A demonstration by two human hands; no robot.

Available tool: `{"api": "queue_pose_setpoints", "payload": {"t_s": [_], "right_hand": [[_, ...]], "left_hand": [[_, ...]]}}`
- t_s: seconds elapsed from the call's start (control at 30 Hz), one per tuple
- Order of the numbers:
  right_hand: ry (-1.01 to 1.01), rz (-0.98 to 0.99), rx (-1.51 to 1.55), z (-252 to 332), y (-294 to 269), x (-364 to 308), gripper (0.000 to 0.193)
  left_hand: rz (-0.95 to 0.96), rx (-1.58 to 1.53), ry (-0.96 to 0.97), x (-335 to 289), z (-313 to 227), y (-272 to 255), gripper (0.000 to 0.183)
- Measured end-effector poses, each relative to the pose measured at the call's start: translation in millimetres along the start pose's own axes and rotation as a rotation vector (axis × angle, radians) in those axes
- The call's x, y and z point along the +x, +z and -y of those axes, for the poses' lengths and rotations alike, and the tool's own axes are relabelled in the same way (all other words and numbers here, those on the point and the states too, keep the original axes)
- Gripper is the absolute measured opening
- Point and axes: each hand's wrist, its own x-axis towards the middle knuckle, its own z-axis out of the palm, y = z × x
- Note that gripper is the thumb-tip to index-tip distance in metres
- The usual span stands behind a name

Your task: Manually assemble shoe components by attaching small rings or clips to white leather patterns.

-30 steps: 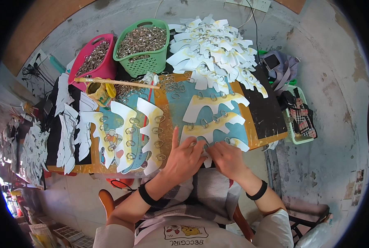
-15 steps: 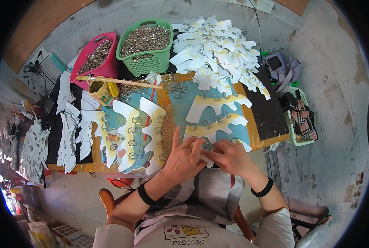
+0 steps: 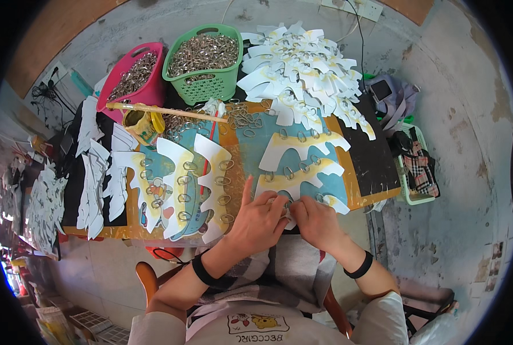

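White piece (image 3: pixel 335 203): near edge of the surface (image 3: pixel 374 167), under both hands
Left hand (image 3: pixel 259 221): forefinger raised, others curled
Right hand (image 3: pixel 316 224): fingers bunched; cannot tell what either pinches

Near the far edge of the tabletop (image 3: pixel 372 164), two baskets (image 3: pixel 206 90) are set; near its front edge, white pieces (image 3: pixel 207 147) are laid.

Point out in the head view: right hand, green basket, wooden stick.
Right hand (image 3: pixel 318 225): head view, back of the hand.
Green basket (image 3: pixel 207 90): head view, front wall, below the rim.
Wooden stick (image 3: pixel 167 112): head view, about midway along its length.
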Motion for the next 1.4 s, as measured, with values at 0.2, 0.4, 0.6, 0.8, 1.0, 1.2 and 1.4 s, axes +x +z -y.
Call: {"api": "queue_pose_setpoints", "payload": {"t_s": [0.2, 0.4, 0.6, 0.8, 1.0, 1.2, 1.4], "right_hand": [[0.067, 0.043, -0.015, -1, 3, 1, 0.01], [0.075, 0.064, 0.011, -5, 3, 2, 0.008], [0.118, -0.01, 0.32, -13, -7, 1, 0.017], [0.143, -0.026, 0.396, -9, -13, -2, 0.018], [-0.001, -0.053, 0.165, -15, 1, -16, 0.018], [-0.126, -0.036, -0.061, -10, -7, -29, 0.022], [-0.098, -0.005, -0.064, 2, -9, -29, 0.028]], "left_hand": [[0.069, -0.002, -0.059, 5, -11, -8, 0.04], [0.149, 0.011, -0.076, 19, 2, -5, 0.019], [0.106, 0.155, 0.013, 17, -3, 2, 0.009], [0.071, 0.128, 0.056, 11, -2, 6, 0.016], [0.066, 0.239, 0.213, -2, 1, 5, 0.013], [0.068, 0.29, 0.255, -15, -6, 1, 0.03], [0.157, 0.27, 0.194, -27, -14, -7, 0.048]]}}
